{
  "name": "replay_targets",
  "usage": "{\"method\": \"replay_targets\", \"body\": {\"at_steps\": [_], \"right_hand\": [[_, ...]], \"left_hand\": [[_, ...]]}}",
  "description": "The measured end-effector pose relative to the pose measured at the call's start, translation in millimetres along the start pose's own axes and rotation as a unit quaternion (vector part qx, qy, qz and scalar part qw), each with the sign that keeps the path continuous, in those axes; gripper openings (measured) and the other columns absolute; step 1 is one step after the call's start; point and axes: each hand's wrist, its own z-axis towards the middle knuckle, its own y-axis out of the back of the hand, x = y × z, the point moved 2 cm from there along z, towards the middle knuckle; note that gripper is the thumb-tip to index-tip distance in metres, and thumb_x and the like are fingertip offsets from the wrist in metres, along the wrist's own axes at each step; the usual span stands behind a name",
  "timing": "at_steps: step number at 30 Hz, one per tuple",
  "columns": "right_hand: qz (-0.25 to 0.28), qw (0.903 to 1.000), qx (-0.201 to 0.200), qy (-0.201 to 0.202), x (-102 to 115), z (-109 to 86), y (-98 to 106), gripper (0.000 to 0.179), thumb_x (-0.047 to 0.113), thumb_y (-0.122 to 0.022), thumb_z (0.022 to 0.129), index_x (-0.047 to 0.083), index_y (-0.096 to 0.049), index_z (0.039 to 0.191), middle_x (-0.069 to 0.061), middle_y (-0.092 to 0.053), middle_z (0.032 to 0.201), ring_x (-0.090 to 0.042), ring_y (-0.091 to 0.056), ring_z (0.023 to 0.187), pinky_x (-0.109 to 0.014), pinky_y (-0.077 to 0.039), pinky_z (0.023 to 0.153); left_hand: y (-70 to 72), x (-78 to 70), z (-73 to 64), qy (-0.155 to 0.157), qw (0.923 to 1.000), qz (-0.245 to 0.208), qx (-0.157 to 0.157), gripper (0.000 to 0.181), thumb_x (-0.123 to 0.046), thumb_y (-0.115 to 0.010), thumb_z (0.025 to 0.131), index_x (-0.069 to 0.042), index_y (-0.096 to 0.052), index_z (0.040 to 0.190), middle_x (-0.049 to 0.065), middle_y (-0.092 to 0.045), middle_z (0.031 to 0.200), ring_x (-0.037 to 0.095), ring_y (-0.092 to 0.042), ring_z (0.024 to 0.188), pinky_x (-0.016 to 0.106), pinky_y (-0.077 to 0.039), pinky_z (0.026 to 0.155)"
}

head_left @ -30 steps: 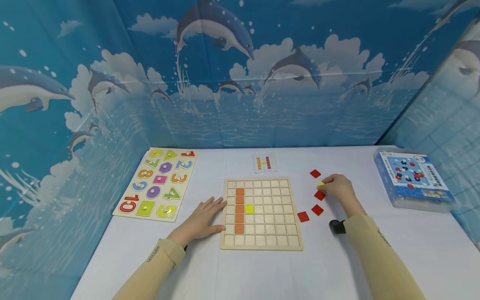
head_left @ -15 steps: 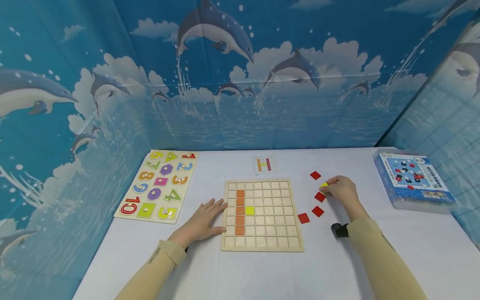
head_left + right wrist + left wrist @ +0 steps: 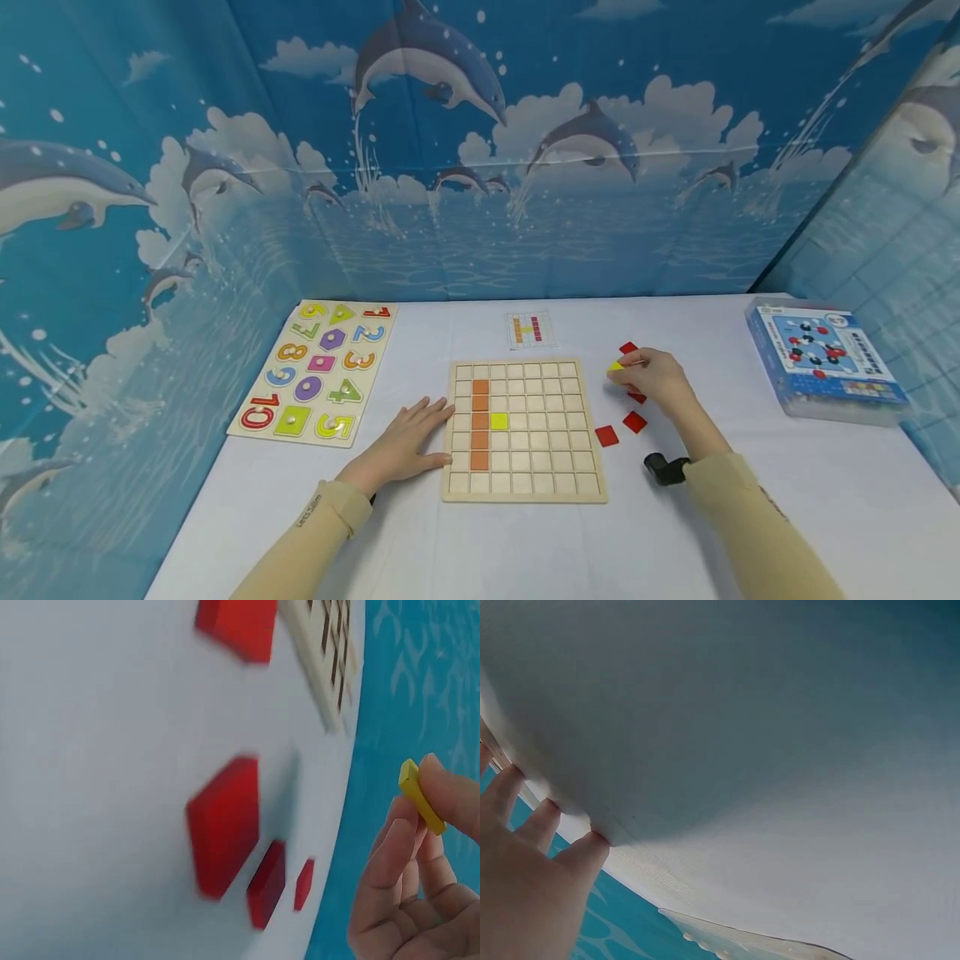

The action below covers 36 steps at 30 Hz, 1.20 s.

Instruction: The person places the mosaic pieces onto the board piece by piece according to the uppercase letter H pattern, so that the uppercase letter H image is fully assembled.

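My right hand (image 3: 654,379) pinches a yellow square tile (image 3: 421,796) between thumb and fingertips, held up off the table right of the wooden grid board (image 3: 545,493). My left hand (image 3: 401,442) lies flat with fingers spread, its fingertips and thumb at the board's left edge. In one column of the board sits a line of orange tiles (image 3: 480,421), with a yellow tile (image 3: 498,421) beside the middle one. Several red tiles lie loose under and near my right hand, among them a front red tile (image 3: 607,436) and another red tile (image 3: 634,422).
Behind the board lies a small pattern card (image 3: 530,330) showing orange, yellow and red squares. A number-and-shape puzzle board (image 3: 313,372) lies at the left. At the far right stands a blue-and-white plastic box (image 3: 828,358). A dolphin-print curtain (image 3: 480,242) hangs behind the table.
My right hand has lifted the yellow tile from among the red ones and moved left toward the board. My left hand stays at the board's edge.
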Motion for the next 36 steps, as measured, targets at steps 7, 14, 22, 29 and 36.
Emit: {"method": "replay_targets", "body": {"at_steps": [7,14,22,29,36], "right_hand": [[0.029,0.9981,0.036,0.040,17,-11.3,-28,0.037,0.025,-0.073,0.088,0.001,-0.061,0.114,-0.005,-0.066,0.089,-0.017,-0.062,0.080,-0.031,-0.056,0.077],[0.070,0.9929,0.082,0.051,26,-20.5,-64,0.034,0.020,-0.076,0.085,0.003,-0.065,0.112,-0.004,-0.064,0.089,-0.016,-0.060,0.081,-0.026,-0.056,0.074],[0.065,0.9888,0.108,0.080,37,-28.4,-94,0.026,0.015,-0.075,0.086,0.004,-0.067,0.108,-0.004,-0.064,0.088,-0.017,-0.061,0.073,-0.025,-0.054,0.067],[0.029,0.9860,0.126,0.106,42,-31.0,-110,0.023,0.010,-0.071,0.088,0.005,-0.071,0.110,-0.007,-0.063,0.093,-0.014,-0.062,0.075,-0.023,-0.054,0.069],[0.021,0.9888,0.116,0.092,48,-31.7,-116,0.023,0.012,-0.077,0.082,0.006,-0.070,0.103,-0.006,-0.065,0.088,-0.015,-0.060,0.072,-0.022,-0.053,0.064]], "left_hand": [[-1.8,2.1,1.0,-0.002,1.0000,0.006,0.001,0.076,-0.044,-0.069,0.090,-0.016,-0.037,0.153,0.008,-0.029,0.162,0.035,-0.019,0.151,0.059,-0.015,0.123],[-1.0,1.4,1.4,-0.005,1.0000,0.006,0.003,0.076,-0.043,-0.069,0.090,-0.016,-0.036,0.153,0.008,-0.028,0.162,0.035,-0.018,0.152,0.059,-0.014,0.123],[0.0,0.8,1.9,-0.003,1.0000,0.006,0.001,0.076,-0.041,-0.070,0.090,-0.015,-0.036,0.153,0.008,-0.029,0.162,0.036,-0.019,0.151,0.059,-0.014,0.123],[1.0,0.3,2.3,0.001,1.0000,0.003,0.004,0.076,-0.041,-0.070,0.090,-0.016,-0.037,0.153,0.007,-0.029,0.162,0.036,-0.019,0.151,0.059,-0.014,0.123],[0.8,0.3,1.7,0.005,1.0000,0.005,0.005,0.076,-0.042,-0.070,0.090,-0.016,-0.037,0.153,0.007,-0.030,0.162,0.035,-0.019,0.152,0.059,-0.014,0.123]]}}
